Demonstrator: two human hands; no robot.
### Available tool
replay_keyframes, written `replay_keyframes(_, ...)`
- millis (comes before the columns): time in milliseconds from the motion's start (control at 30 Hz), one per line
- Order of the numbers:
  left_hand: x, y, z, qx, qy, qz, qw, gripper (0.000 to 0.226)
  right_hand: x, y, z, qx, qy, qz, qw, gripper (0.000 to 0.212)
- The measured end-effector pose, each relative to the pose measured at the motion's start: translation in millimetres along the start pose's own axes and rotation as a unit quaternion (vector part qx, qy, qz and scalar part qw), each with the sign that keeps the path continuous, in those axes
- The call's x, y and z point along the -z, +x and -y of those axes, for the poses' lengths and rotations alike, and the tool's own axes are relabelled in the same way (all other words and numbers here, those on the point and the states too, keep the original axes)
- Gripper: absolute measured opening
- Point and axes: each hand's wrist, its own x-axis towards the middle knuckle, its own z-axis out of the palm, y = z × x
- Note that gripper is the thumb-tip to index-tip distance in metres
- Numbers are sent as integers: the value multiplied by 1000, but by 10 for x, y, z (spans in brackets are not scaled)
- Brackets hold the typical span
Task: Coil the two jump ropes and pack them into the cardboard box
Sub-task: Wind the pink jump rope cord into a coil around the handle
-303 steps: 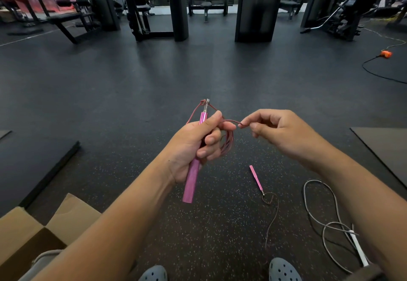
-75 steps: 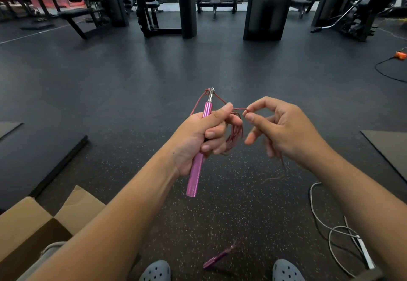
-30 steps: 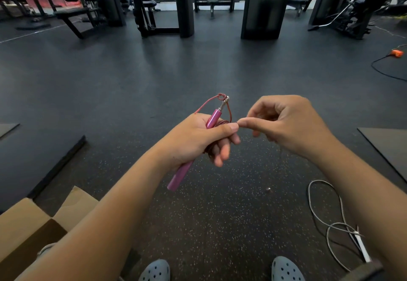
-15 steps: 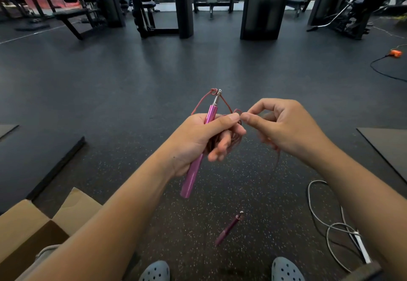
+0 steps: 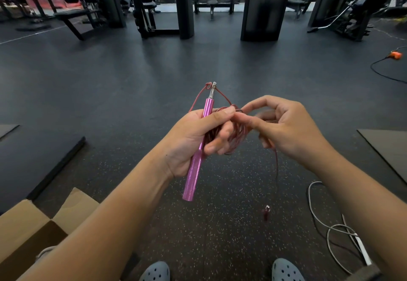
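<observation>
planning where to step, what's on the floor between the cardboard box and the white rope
In the head view, between the cardboard box and white rope: speckled floor, two grey shoes, and the dangling second pink handle.

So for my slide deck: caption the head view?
Left hand holds pink handle; right hand winds red rope.

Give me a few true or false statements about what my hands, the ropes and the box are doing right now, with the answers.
1. The left hand grips the pink handle. True.
2. The white rope is already in the cardboard box. False: it lies loose on the floor.
3. The right hand pinches the red cord. True.
4. The second pink handle lies inside the box. False: it hangs low on the cord.
</observation>
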Motion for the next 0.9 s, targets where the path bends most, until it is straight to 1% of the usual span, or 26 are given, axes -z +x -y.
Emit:
replay_keyframes(33, -20, 3, 5, 4, 3, -4, 1000, 50, 3, 5, -3, -5, -3, -16, 1000, 13)
replay_keyframes(100, -64, 3, 10, 15, 10, -11, 1000, 40, 12, 16, -24, -9, -31, -65, 997, 20)
replay_keyframes(167, -98, -7, -2, 30, -12, -16, 999, 34, 27, 33, -63, -11, -79, -109, 991, 40)
replay_keyframes(200, -116, -11, -9, 36, -46, -9, 998, 32, 30, 37, -71, -10, -88, -110, 990, 49)
replay_keyframes(267, -131, -12, -31, 35, -131, 23, 991, 31, 0, 39, -92, -1, -72, -68, 995, 55)
replay_keyframes(333, -138, 5, -48, 8, -195, 22, 981, 30, -43, 34, -129, -8, -39, -6, 999, 43)
replay_keyframes(400, -135, 29, -53, -27, -244, 7, 969, 33, -82, 7, -159, -48, -7, 55, 997, 28)
replay_keyframes(467, -129, 47, -52, -55, -279, 1, 959, 36, -133, -33, -169, -99, 23, 114, 988, 29)
replay_keyframes(533, -112, 82, -41, -77, -281, -22, 956, 36, -193, -64, -158, -138, 39, 165, 976, 35)
replay_keyframes(567, -98, 100, -36, -91, -272, -43, 957, 35, -229, -80, -137, -144, 31, 189, 971, 35)
replay_keyframes(633, -54, 128, -33, -120, -211, -97, 965, 33, -284, -124, -92, -141, -5, 239, 961, 33)
replay_keyframes(667, -20, 134, -27, -131, -146, -131, 972, 30, -299, -154, -61, -139, -15, 263, 955, 30)
replay_keyframes(733, 49, 126, -10, -137, 35, -183, 973, 27, -291, -188, 18, -133, 3, 292, 947, 22)
replay_keyframes(767, 76, 120, 9, -131, 125, -189, 965, 26, -272, -191, 50, -128, 16, 303, 944, 27)
replay_keyframes(800, 89, 111, 24, -121, 199, -182, 955, 26, -244, -191, 80, -118, 16, 314, 942, 37)
replay_keyframes(867, 97, 98, 45, -106, 302, -152, 935, 22, -199, -193, 111, -93, -20, 333, 938, 54)
replay_keyframes(900, 99, 97, 59, -102, 352, -136, 921, 19, -182, -188, 108, -83, -33, 335, 938, 58)
